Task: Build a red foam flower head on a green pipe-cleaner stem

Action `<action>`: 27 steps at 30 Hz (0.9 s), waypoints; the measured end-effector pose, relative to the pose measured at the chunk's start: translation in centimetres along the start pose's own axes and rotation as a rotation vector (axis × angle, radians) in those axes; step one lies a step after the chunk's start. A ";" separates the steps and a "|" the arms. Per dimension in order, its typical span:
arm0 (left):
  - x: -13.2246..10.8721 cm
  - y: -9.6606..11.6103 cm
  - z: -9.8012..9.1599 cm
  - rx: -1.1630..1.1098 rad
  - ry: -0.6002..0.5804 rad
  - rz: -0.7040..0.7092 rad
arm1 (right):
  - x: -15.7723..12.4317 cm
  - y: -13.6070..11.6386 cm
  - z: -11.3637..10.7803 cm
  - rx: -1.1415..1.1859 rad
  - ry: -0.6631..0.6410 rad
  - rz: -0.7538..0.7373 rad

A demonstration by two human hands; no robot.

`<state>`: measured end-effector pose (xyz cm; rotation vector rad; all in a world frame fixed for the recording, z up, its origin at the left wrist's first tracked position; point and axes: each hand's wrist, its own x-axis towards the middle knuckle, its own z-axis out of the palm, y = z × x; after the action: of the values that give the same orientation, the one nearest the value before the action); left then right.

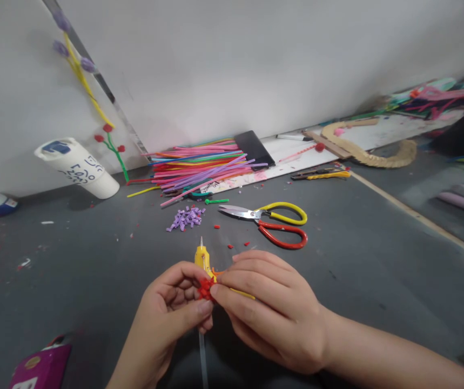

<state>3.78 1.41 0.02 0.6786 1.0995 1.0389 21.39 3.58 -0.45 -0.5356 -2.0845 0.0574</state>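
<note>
It's a craft workshop corner, and the signs keep coming: grey desk (361,254) dotted with scraps (216,227), coloured pipe cleaners (199,168) heaped by the pale wall (235,65), yellow glue gun (201,258), big scissors (251,215), chopped purple bits (186,218), fuzzy purple blooms (88,65), even a little red craft piece (206,288)!

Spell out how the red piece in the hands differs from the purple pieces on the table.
The red piece is one clump; the purple pieces are many and loosely heaped. The left hand pinches the red piece; the purple pieces lie untouched on the table. Each purple piece is smaller than the red piece.
</note>
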 end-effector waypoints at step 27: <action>-0.1 0.4 -0.1 -0.032 -0.080 -0.080 | 0.3 0.2 -0.4 0.008 0.006 -0.008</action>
<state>3.54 1.44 0.39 0.6404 1.0307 0.9515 21.63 3.84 -0.03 -0.5221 -2.0800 0.0594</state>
